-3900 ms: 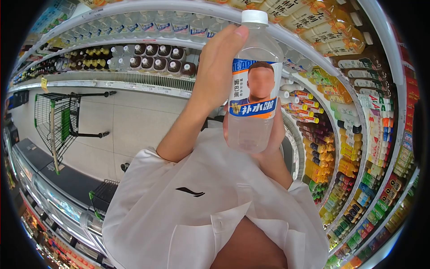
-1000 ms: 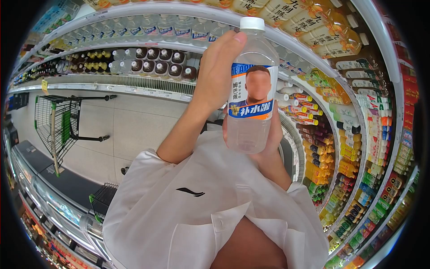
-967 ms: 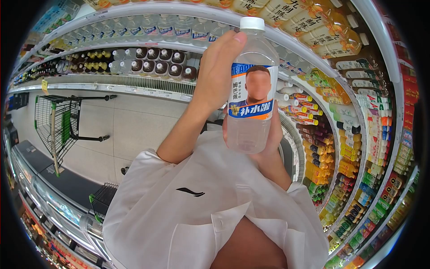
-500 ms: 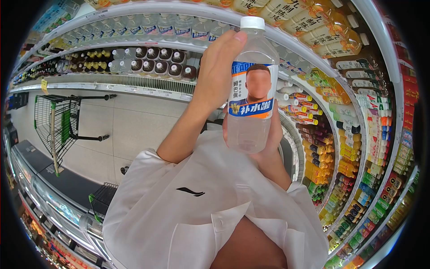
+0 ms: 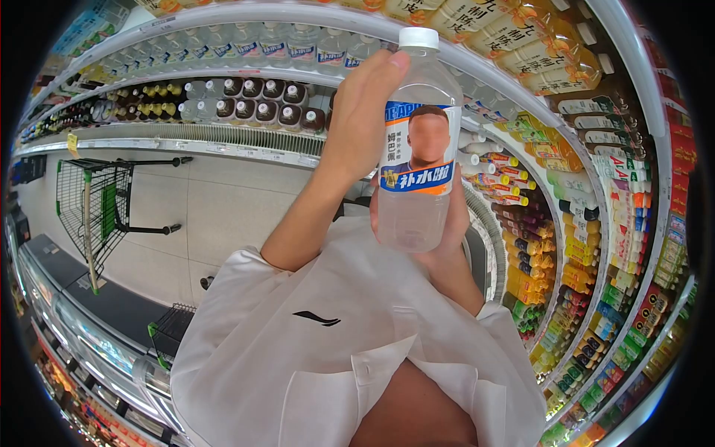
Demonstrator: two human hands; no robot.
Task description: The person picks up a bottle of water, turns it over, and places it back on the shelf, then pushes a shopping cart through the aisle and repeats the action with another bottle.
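Bottle (image 5: 415, 220): upper centre of frame, nearly upright | left hand (image 5: 359, 119): gripping its upper left side, thumb just below the cap (image 5: 418, 38), other fingers hidden behind | right hand (image 5: 456, 227): fingers closed around its lower part from behind | look: clear plastic, white cap on, white, blue and orange label (image 5: 417, 177) with portrait facing the camera

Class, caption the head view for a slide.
Left hand and right hand hold a white-capped bottle before drink shelves.

Clear bottle (image 5: 415, 208), white cap (image 5: 418, 38), and the label (image 5: 419, 149) mixes blue, orange and white. Shirt (image 5: 261, 328) is just plain white with a black logo (image 5: 316, 319); cart (image 5: 108, 212) is black and green.
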